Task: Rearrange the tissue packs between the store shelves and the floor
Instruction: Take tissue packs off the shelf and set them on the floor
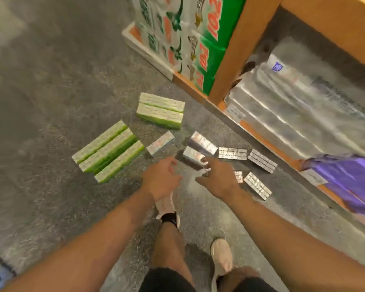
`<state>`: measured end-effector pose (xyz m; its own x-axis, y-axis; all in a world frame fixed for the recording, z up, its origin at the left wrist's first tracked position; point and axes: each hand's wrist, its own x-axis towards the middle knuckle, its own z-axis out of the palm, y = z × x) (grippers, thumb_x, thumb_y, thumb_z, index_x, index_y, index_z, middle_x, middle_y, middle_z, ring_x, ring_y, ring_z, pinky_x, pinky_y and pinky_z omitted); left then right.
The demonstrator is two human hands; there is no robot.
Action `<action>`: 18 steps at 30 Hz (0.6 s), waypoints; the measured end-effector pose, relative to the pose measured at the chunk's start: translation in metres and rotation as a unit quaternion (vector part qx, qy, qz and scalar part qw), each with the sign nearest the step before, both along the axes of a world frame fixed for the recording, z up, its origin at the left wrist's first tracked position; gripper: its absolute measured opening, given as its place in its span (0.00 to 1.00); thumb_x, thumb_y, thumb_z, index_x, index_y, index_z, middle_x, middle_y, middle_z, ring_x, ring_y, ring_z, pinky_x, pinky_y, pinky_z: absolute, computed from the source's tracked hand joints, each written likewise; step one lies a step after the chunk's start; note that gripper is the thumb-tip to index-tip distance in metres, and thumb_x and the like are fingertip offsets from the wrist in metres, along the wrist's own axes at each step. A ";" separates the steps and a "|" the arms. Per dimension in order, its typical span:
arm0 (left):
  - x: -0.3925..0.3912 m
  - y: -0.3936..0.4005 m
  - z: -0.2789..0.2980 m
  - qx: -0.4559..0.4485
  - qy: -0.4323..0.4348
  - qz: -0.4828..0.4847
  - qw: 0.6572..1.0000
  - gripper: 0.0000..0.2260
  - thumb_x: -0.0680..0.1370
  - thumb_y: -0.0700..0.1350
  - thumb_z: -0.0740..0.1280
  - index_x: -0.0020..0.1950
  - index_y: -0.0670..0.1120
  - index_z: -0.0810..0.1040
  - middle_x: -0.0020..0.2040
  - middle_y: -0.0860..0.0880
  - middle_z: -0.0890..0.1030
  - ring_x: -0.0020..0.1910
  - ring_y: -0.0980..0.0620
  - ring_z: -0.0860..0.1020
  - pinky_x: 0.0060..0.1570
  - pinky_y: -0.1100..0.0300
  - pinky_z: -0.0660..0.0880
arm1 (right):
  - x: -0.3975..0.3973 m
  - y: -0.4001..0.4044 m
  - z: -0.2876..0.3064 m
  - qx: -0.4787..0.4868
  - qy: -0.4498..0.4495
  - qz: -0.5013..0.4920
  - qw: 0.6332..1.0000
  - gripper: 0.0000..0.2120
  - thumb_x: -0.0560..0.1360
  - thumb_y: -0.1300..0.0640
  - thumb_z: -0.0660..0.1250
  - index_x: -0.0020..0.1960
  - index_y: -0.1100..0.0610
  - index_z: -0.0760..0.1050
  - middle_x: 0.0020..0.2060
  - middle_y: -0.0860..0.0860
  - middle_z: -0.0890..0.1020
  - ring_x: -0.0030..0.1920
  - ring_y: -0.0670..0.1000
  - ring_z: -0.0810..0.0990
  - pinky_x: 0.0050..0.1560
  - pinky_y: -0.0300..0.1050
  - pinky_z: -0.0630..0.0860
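Several tissue packs lie on the grey floor. Three green packs (109,151) sit side by side at the left, two more green packs (160,110) behind them. Silver packs lie to the right: one (160,142) alone, a stacked pair (198,149) at the centre, others (232,153) (261,160) (257,185) further right. My left hand (159,180) hovers above the floor with fingers loosely curled, holding nothing. My right hand (216,179) reaches with straight fingers toward the near silver pack of the pair; whether it touches is unclear.
An orange shelf frame (236,47) runs along the right, with wrapped white tissue bundles (293,110) on its bottom level. Green-and-white tissue cases (183,39) stand on a low pallet behind. A purple pack (350,178) juts from the shelf at right. My feet stand below the hands.
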<state>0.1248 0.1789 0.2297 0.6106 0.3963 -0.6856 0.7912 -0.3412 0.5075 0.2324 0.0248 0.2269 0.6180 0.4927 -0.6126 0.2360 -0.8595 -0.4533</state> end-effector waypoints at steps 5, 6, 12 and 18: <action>0.059 0.059 -0.161 0.013 0.029 -0.086 0.996 0.22 0.75 0.53 0.70 0.66 0.51 0.72 0.57 0.52 0.80 0.55 0.50 0.78 0.56 0.59 0.73 | 0.050 0.050 -0.148 -0.048 -0.045 -0.048 0.997 0.28 0.68 0.48 0.76 0.65 0.49 0.73 0.54 0.52 0.83 0.51 0.56 0.82 0.47 0.43 0.76; 0.069 0.065 -0.191 0.009 0.031 -0.096 0.995 0.23 0.74 0.53 0.71 0.68 0.50 0.72 0.60 0.51 0.79 0.57 0.50 0.78 0.57 0.59 0.71 | 0.058 0.055 -0.178 -0.058 -0.056 -0.051 0.995 0.28 0.68 0.47 0.77 0.65 0.49 0.73 0.53 0.52 0.83 0.51 0.55 0.82 0.46 0.42 0.74; 0.114 0.048 -0.343 0.037 -0.013 -0.158 0.987 0.32 0.72 0.51 0.74 0.72 0.53 0.65 0.64 0.48 0.76 0.61 0.47 0.75 0.57 0.58 0.70 | 0.078 0.045 -0.339 -0.128 -0.071 -0.011 0.989 0.31 0.64 0.46 0.78 0.62 0.49 0.69 0.54 0.53 0.80 0.55 0.59 0.78 0.51 0.52 0.79; 0.129 0.013 -0.428 0.064 -0.041 -0.195 0.978 0.33 0.70 0.41 0.74 0.72 0.55 0.67 0.67 0.47 0.70 0.60 0.46 0.73 0.62 0.55 0.70 | 0.076 0.013 -0.420 -0.120 -0.128 0.010 0.984 0.19 0.73 0.56 0.70 0.61 0.48 0.67 0.53 0.51 0.80 0.50 0.59 0.79 0.44 0.54 0.81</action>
